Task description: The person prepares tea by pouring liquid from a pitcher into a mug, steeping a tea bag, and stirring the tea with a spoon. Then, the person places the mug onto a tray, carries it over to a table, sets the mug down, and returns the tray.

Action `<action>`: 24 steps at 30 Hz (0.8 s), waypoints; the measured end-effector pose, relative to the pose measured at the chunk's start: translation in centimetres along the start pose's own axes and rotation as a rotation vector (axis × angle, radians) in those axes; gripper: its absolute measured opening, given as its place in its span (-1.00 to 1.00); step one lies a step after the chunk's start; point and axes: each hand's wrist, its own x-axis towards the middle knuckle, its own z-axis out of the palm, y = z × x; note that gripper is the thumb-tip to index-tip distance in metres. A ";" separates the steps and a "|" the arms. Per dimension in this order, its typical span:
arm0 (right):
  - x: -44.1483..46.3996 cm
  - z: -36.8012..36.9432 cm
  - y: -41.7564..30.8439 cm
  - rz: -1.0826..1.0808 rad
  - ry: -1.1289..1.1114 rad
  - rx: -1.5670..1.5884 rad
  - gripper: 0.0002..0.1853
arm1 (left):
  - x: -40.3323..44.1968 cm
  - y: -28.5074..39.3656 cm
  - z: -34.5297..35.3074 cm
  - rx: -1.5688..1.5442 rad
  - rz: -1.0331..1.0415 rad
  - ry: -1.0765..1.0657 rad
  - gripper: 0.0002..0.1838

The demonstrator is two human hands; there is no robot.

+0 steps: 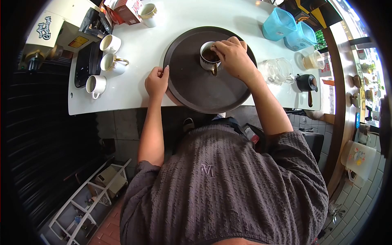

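A round dark brown serving tray (192, 90) lies on the white table, its near edge reaching past the table's front edge. On it stands a white cup (207, 64) with a dark patterned band, a gold handle and dark liquid inside. My right hand (234, 59) is over the cup's right side, its fingers pinched together at the rim. Whether they hold the rim or something small inside is hidden. My left hand (157, 83) is at the tray's left edge, fingers curled, with the thumb and forefinger against the rim.
Several white cups (96, 85) stand at the left beside a black tray (87, 63). Another white cup (148, 15) and a red box (127, 11) are farther back. Glass jugs (277, 70), a black pot (305, 83) and blue containers (279, 25) stand at the right.
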 end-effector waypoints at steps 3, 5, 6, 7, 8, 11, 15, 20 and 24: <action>0.0 0.3 0.0 0.005 0.020 0.019 -0.84 | 0.0 -0.1 0.0 0.000 -0.005 -0.006 -0.63; -0.1 0.4 -0.1 0.009 0.020 0.039 -0.84 | 0.0 -0.1 0.1 -0.007 -0.009 -0.006 -0.64; -0.2 0.4 -0.1 0.002 0.008 0.045 -0.83 | 0.0 0.0 0.1 -0.014 -0.013 -0.005 -0.64; -0.2 0.4 -0.1 -0.005 -0.004 0.051 -0.82 | 0.0 0.0 0.0 -0.014 -0.014 -0.005 -0.64; -0.2 0.3 -0.2 -0.005 -0.004 0.051 -0.82 | 0.0 0.0 0.0 -0.014 -0.010 -0.001 -0.64; -0.3 -0.1 -0.2 -0.014 -0.054 0.087 -0.84 | 0.0 -0.2 0.2 -0.018 -0.007 -0.001 -0.63; 0.1 -0.2 0.0 -0.006 -0.090 0.027 -0.84 | 0.0 -0.2 0.2 -0.021 -0.010 0.006 -0.63; 0.5 0.0 0.2 -0.013 -0.049 -0.044 -0.82 | 0.0 -0.1 0.2 -0.013 -0.011 0.008 -0.63; 0.3 0.3 0.2 -0.035 -0.023 0.004 -0.80 | 0.0 -0.1 0.1 -0.020 -0.001 0.014 -0.64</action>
